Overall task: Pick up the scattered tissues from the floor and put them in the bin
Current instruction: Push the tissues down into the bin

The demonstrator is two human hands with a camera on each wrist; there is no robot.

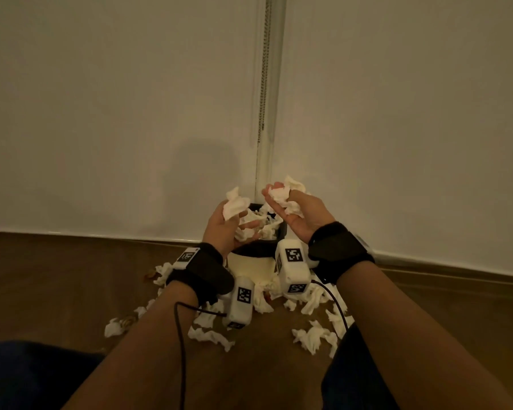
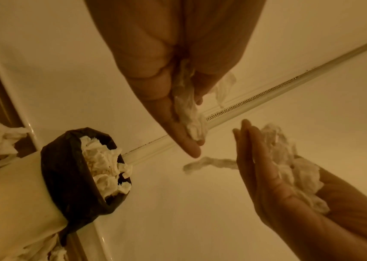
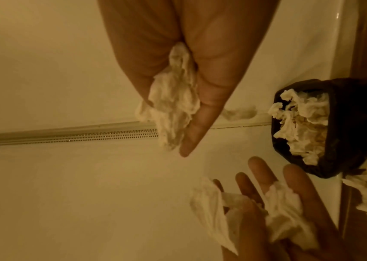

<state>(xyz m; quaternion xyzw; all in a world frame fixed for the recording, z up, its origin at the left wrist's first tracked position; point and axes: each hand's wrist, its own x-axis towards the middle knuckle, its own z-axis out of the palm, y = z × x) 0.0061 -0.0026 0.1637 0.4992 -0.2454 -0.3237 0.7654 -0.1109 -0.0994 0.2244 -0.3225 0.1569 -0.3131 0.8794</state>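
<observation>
Both hands hover above the black-lined bin (image 1: 251, 263) by the floor's wall edge, the left hand (image 1: 224, 229) and right hand (image 1: 298, 213) each loosely cupping crumpled tissues (image 1: 234, 204), so dropping is in hand; next, releasing squarely over the nearly full bin, then gathering the floor tissues (image 1: 314, 337).

Hands: two, left hand (image 1: 224, 229) and right hand (image 1: 296, 213)
Bin (image 1: 251, 264): one
Loose tissues on floor (image 1: 209, 335): too many, partly hidden, to count
Wrist cameras (image 1: 292, 269): two
</observation>
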